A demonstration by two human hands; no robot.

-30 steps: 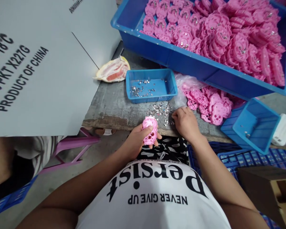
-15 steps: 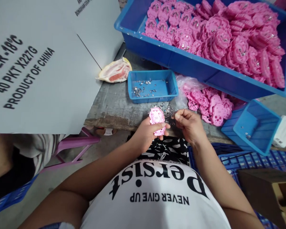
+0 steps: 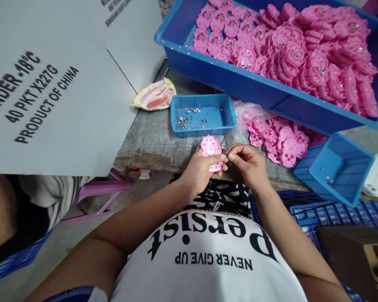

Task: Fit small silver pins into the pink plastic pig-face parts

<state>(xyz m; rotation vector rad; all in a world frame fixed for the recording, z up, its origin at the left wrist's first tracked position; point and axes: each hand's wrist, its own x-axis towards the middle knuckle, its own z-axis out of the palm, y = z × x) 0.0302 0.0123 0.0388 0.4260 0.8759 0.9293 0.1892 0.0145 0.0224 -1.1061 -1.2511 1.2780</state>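
Note:
My left hand [image 3: 202, 170] is closed around a pink plastic piece [image 3: 211, 147], its moulded side facing up. Close beside it, my right hand [image 3: 248, 165] is pinched, thumb against fingers, at the piece's right edge. Whatever sits in that pinch is too small to make out. Loose small metal parts [image 3: 224, 144] lie on the table just behind both hands, partly hidden by them. Behind these stands a small blue tray [image 3: 203, 131] with more metal bits scattered in it.
A large blue bin [image 3: 255, 90] full of pink pieces spans the back right. More pink pieces [image 3: 288, 144] lie below it beside a plastic bag. A tilted blue box [image 3: 334, 167] stands right, a fruit peel [image 3: 156, 95] left, near a big white carton [image 3: 66, 138]. Someone's leg shows far left.
The pink piece in my left hand has moved up and slightly right. My right hand has stayed pinched, and the two hands now nearly touch.

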